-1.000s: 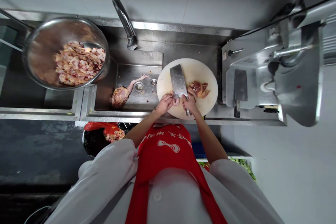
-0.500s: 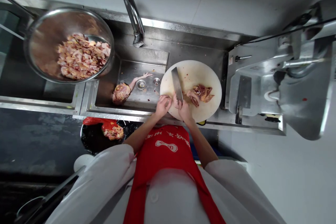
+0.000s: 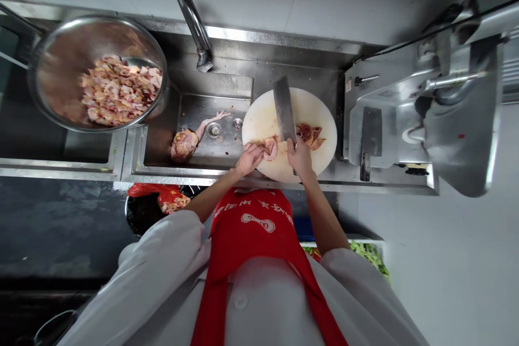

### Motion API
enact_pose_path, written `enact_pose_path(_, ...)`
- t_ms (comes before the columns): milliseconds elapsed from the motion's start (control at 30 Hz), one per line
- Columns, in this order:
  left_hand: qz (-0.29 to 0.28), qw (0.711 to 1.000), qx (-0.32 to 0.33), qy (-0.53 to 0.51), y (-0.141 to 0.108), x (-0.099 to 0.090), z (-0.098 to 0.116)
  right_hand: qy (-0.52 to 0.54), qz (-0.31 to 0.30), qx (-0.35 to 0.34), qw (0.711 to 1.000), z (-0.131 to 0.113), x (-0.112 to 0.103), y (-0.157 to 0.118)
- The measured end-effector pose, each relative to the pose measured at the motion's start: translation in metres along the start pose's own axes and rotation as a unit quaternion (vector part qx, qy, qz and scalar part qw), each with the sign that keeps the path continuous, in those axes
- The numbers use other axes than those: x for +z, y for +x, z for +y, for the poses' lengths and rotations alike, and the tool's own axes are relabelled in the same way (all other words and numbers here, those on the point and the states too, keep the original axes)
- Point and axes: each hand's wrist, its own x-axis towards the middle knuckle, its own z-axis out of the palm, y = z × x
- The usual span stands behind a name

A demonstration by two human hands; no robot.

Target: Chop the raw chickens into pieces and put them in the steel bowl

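My right hand point(image 3: 300, 158) grips the handle of a cleaver point(image 3: 285, 110), whose broad blade points away from me over the round white cutting board point(image 3: 261, 113). With bunched fingers my left hand point(image 3: 250, 159) holds a pale, skin-covered chicken piece point(image 3: 270, 149) on the near left part of the board. A darker red cut of chicken point(image 3: 311, 136) lies to the right of the blade, partly hidden by it.
A whole chicken leg with foot point(image 3: 185, 145) lies in the sink point(image 3: 203, 101) below a faucet point(image 3: 193, 21). A big steel bowl point(image 3: 44, 81) of chopped chicken stands left. To the right are a slicing machine point(image 3: 430, 84) and another cleaver point(image 3: 371, 132).
My right hand has moved right with the cleaver, away from my left hand. The pale chicken piece now shows more fully beside my left fingers. The view has shifted slightly.
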Motion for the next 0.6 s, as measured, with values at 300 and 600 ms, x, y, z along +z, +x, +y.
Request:
enact_pose_path(300, 0.149, 0.985, -0.078, -0.04, -0.021, -0.009, 0.004, -0.062, -0.107, 0.064, 0.99, 0.001, 0.036, -0.076)
enact_pose_path(600, -0.115, 0.99, 0.031, 0.073, 0.018, -0.013, 0.001, -0.031, -0.098, 0.057, 0.993, 0.014, 0.055, -0.021)
